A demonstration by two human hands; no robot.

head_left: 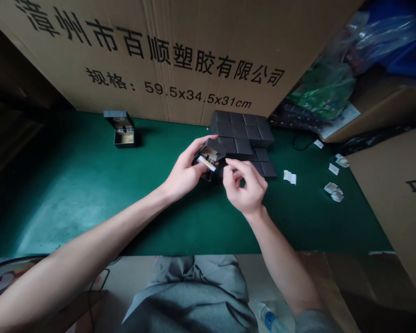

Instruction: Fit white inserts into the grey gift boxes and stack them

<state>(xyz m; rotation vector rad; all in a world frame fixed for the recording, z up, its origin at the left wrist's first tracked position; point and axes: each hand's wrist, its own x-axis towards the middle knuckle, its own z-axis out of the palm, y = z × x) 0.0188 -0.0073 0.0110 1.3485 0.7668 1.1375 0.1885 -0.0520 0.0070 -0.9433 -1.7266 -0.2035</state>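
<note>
My left hand [185, 173] is wrapped round a small black hinged box [217, 147], lid raised, above the green tabletop. A pale strip with a yellowish part [207, 163] shows at the box's opening. Just to the right is my right hand [244, 185], its fingers curled together close to the box; whether anything sits between the fingertips is hidden. Behind both hands stand stacked black boxes [242, 127], all closed. Another black box [125, 129] stands with its lid up at the back left, showing a light lining and a yellowish piece inside.
A large printed cardboard carton [180, 27] walls off the back of the green table [90, 199]. Crumpled white paper pieces [333, 192] lie at the right, with a folded white slip [290, 177] nearer. Plastic bags [329, 88] fill the back right. A bottle [270, 319] is below the table's front edge.
</note>
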